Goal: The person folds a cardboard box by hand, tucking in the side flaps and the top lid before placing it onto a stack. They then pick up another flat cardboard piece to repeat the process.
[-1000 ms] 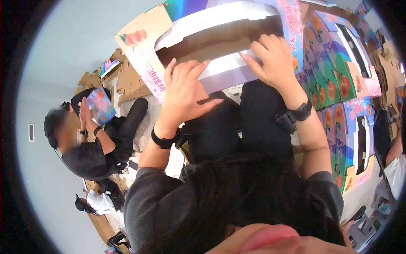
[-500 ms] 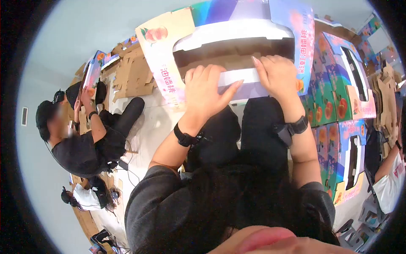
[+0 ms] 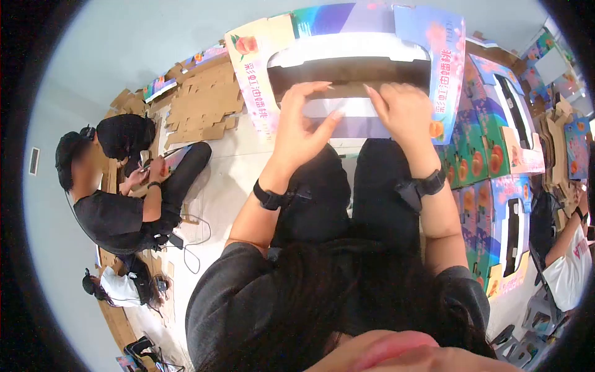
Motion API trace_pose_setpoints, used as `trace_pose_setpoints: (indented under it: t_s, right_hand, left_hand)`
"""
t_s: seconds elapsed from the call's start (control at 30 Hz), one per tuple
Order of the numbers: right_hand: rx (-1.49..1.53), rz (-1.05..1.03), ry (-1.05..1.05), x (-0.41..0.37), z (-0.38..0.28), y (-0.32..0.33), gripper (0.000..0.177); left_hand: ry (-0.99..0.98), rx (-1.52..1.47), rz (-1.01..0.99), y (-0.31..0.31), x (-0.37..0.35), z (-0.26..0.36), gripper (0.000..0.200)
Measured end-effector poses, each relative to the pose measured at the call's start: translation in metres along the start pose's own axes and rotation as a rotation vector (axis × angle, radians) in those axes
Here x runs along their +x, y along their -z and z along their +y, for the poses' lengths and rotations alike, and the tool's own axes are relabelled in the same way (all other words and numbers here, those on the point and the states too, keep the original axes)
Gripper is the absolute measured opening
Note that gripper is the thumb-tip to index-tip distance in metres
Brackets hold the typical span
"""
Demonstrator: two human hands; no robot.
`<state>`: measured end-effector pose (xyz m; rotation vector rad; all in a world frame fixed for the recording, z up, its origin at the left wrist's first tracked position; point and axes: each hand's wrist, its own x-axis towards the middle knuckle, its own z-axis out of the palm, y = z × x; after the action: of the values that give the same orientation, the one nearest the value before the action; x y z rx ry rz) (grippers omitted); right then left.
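Note:
A printed cardboard fruit box with peach pictures stands in front of my knees, its wide cut-out facing up toward me. A white folded flap runs along the near edge of the cut-out. At that edge's left end, my left hand is open, thumb and fingers apart in a C shape. My right hand is closed over the right end of the same edge, its fingertips partly hidden. Inside the box, brown cardboard shows.
Finished-looking printed boxes are stacked at my right. Flattened brown cardboard lies on the floor at the left. A seated person in black handles a printed piece there. Grey stools stand at lower right.
My left hand's fingers have lifted and spread from the flap edge, while my right hand stays on it. The box appears slightly farther right. The seated person's printed piece has come down to the lap.

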<state>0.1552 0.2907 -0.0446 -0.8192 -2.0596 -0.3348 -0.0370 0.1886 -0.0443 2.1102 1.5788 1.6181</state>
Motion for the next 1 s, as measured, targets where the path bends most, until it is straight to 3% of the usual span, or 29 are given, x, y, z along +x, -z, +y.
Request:
trace_pose_setpoints:
  t_s: [0.2, 0.3, 0.43, 0.57, 0.73, 0.8, 0.87, 1.0]
  right_hand:
    - [-0.026, 0.009, -0.01, -0.005, -0.004, 0.007, 0.037]
    - [-0.018, 0.019, -0.033, -0.008, -0.008, 0.012, 0.038]
    - [-0.011, 0.006, -0.035, -0.012, -0.016, 0.025, 0.036]
    - [0.022, 0.052, -0.025, -0.021, -0.02, 0.031, 0.035]
    - [0.003, 0.031, -0.039, -0.03, -0.028, 0.043, 0.032]
    - [-0.018, -0.008, -0.057, -0.034, -0.031, 0.046, 0.033]
    - [-0.032, -0.032, -0.07, -0.039, -0.034, 0.049, 0.031]
    - [-0.047, 0.007, -0.067, -0.048, -0.036, 0.05, 0.026]
  left_hand:
    - [0.489, -1.009, -0.068, 0.024, 0.008, 0.027, 0.056]
    - [0.664, -1.467, 0.019, 0.031, 0.017, 0.024, 0.06]
    - [0.688, -1.728, 0.145, 0.03, 0.021, 0.019, 0.065]
    - [0.6, -1.84, 0.238, 0.024, 0.025, 0.015, 0.073]
    - [0.41, -1.753, 0.233, 0.019, 0.016, 0.005, 0.08]
    - [0.267, -2.048, 0.121, 0.018, 0.014, 0.005, 0.083]
    - [0.267, -1.59, 0.164, 0.02, 0.011, 0.014, 0.088]
    - [0.214, -1.545, 0.171, 0.022, 0.002, 0.019, 0.086]
